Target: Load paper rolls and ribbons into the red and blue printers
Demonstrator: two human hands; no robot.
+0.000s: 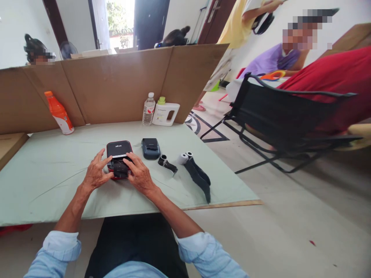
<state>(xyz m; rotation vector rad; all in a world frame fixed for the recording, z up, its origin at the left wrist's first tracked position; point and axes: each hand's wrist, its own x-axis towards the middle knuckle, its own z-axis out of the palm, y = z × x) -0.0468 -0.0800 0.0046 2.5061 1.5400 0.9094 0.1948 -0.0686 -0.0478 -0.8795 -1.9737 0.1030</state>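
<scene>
A small black-and-red portable printer [119,147] lies on the table in front of me, with a short black strip [120,169] at its near side. My left hand [97,170] is at the printer's left edge, thumb and index finger on it and the other fingers partly spread. From the right, my right hand [140,172] grips the printer, its fingertips on the top near the silver bar and its thumb lower down by the strip. A second, dark blue printer [150,148] sits just beyond my right hand.
Right of the printers are a small black roll [167,164] and white-ended rolls with long black tails [197,173]. An orange bottle [60,114], a water bottle [148,109] and a white jug [165,113] stand by the cardboard screen [116,85]. A folding chair [269,112] and other people are beyond.
</scene>
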